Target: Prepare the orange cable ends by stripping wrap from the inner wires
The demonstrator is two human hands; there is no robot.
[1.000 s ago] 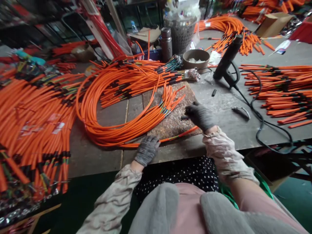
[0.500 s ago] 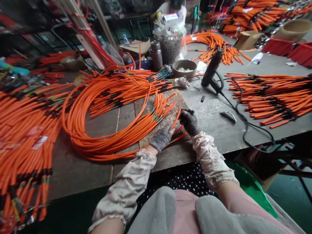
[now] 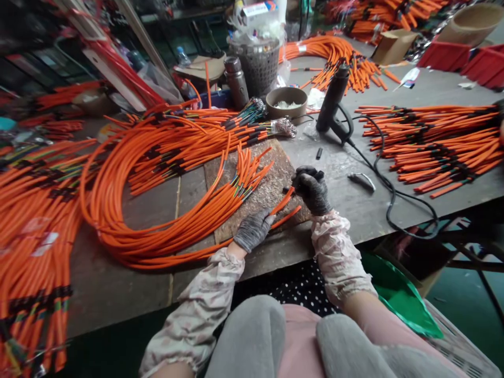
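My left hand, in a grey glove, is closed round an orange cable near its end. That end points up and right toward my right hand, also gloved, whose fingers are curled round short black sleeves. One small black piece shows at the fingertips beside the cable's tip; whether it sits on the cable, I cannot tell. A second orange cable end lies just below. Both belong near a big coil of orange cables, whose other ends fan out over a worn board.
A black heat gun stands upright behind my right hand, its cord looping right. A loose black sleeve and metal cutters lie nearby. Cable bundles cover the right side. A round tub, flask and basket stand behind.
The view has shifted slightly, so the table things sit farther left and higher. My right hand has turned, showing more black sleeves in its fingers. My left hand keeps its hold on the cable.
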